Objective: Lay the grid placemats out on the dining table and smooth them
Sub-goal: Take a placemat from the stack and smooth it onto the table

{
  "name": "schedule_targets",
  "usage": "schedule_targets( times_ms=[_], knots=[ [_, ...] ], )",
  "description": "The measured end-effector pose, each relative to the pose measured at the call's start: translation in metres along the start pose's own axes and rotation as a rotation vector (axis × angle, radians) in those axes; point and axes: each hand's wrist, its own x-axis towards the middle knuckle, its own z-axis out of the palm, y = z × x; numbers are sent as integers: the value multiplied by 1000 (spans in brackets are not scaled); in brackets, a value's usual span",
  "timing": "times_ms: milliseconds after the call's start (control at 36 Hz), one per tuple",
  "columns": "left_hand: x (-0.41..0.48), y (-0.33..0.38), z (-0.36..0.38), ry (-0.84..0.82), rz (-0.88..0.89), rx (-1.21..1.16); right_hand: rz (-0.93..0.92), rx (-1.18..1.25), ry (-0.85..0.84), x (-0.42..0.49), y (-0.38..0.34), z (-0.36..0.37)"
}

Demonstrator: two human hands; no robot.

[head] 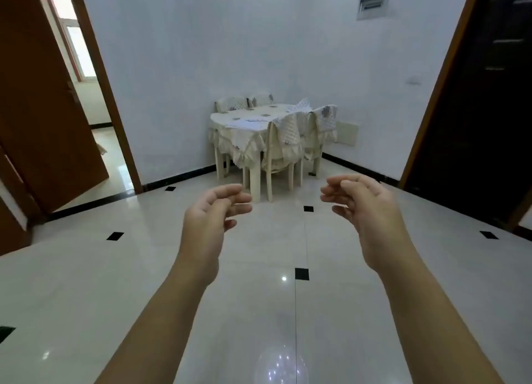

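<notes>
Both hands are empty. Left hand (207,214) and right hand (365,205) are raised in front of me, apart, fingers loosely curled, gripping nothing. The cream-clothed dining bench (239,128) stands straight ahead in the far corner, well apart from me across the glossy tiled floor (86,283). A pale checked cloth heap (302,104) at its far right corner is probably the placemats, but it is too small to confirm. It lies toward my right hand's side, so that hand should reach it first.

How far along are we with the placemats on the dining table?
Nothing looks done yet. The left hand and right hand hold nothing, and the dining table stands across the room. A grid-patterned cloth sits bunched at its far corner. Walking over, laying out and smoothing all remain.
</notes>
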Motion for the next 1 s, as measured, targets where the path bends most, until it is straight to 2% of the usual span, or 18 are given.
schedule_targets(
  times_ms=[306,583,778,1000],
  knots=[
    [160,1,88,12,51,-40,-46,71,-21,184,14,3],
    [288,-40,100,86,9,-60,9,66,-81,309,67,45],
    [407,-76,88,128,-21,-76,6,91,-124,414,112,107],
    [577,-92,53,144,13,-73,52,121,-208,557,155,227]
  ],
)
